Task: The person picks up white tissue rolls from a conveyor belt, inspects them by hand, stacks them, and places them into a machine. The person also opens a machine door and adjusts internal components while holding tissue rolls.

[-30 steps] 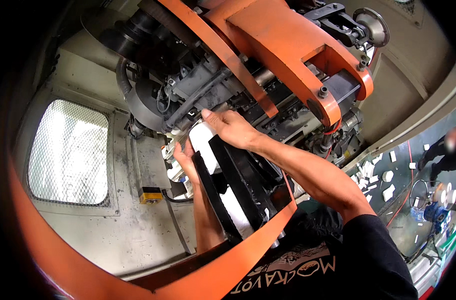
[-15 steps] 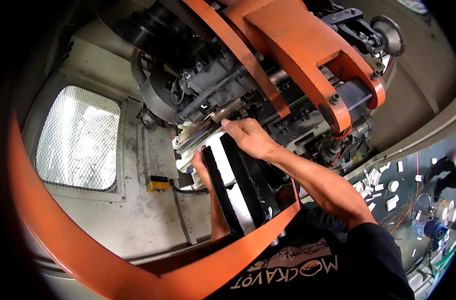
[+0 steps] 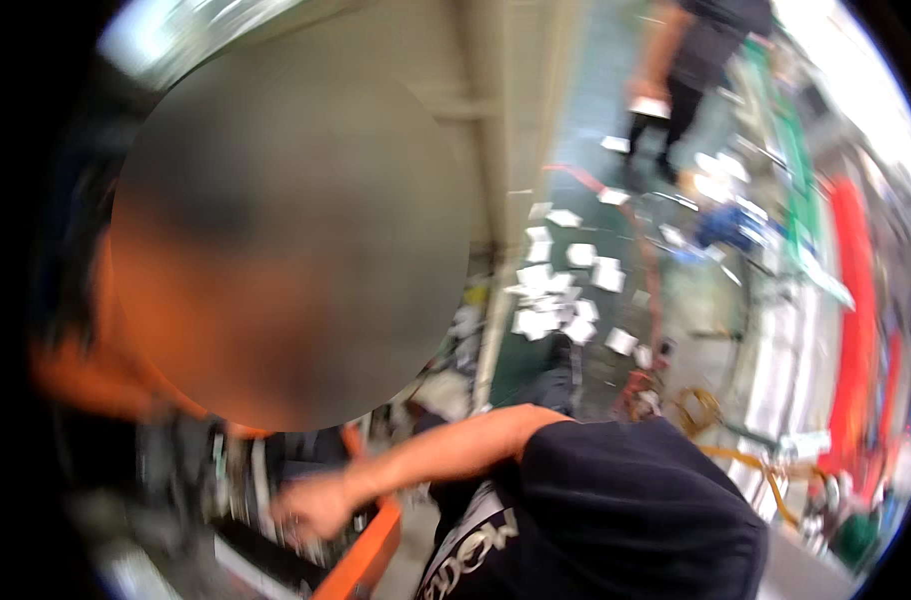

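The right hand (image 3: 316, 505) reaches left and down to the dark machine part (image 3: 266, 540), just left of the orange bar (image 3: 361, 555). Motion blur hides whether its fingers are spread or pinching; the left hand is out of view.

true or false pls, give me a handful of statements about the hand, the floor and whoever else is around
1. Many white sheets of paper lie scattered on the floor. True.
2. The right hand is lifted clear above the person's head. False: it reaches down to the dark, blurred machine parts low in the picture.
3. Another person stands at the far end of the floor. True.
4. The person's sleeve is white. False: it is black.
5. The orange bar lies far from the right hand. False: it sits right beside it.
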Tool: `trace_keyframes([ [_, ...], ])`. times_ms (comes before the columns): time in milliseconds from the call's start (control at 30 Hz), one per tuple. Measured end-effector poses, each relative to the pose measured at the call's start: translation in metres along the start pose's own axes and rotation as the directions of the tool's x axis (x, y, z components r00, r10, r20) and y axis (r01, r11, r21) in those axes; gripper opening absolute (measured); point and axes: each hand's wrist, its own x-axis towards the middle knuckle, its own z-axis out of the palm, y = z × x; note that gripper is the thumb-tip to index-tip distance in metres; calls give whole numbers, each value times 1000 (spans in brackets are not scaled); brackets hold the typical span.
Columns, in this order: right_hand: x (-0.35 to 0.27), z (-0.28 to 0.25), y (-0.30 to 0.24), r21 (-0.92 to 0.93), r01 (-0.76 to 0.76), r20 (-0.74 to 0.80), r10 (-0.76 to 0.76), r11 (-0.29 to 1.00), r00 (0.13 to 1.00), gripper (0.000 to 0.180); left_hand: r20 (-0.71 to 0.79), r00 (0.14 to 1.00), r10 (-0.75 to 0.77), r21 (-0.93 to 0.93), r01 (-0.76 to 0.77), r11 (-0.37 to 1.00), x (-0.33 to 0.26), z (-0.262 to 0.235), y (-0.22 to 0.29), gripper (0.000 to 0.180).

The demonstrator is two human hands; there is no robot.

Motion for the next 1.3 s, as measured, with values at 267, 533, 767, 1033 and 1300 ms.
trace_keyframes([
  [267, -641, -170, 94, 136, -990, -333, 940, -34, -78, 66, 161, 915, -370, 431, 273, 860, -163, 225, -198, 38],
  [533, -782, -140, 22, 989, 120, -87, 996, 82, 36, 30, -27, 351, -936, 717, 659, 227, -317, 213, -300, 39],
  [767, -921, -348, -9, 603, -542, -742, 163, 585, -650, 66, 156, 394, -906, 696, 607, 383, -274, 318, -343, 41],
  [1033, -1070, -566, -98, 634, -766, -771, 5, 103, -637, 108, 21, 476, -879, 776, 546, 314, -331, 416, -330, 46],
  [1300, -1254, -709, -33, 604, -719, -767, -7, -344, -641, 117, -566, 422, -708, 666, 740, -91, -474, 434, -353, 22],
])
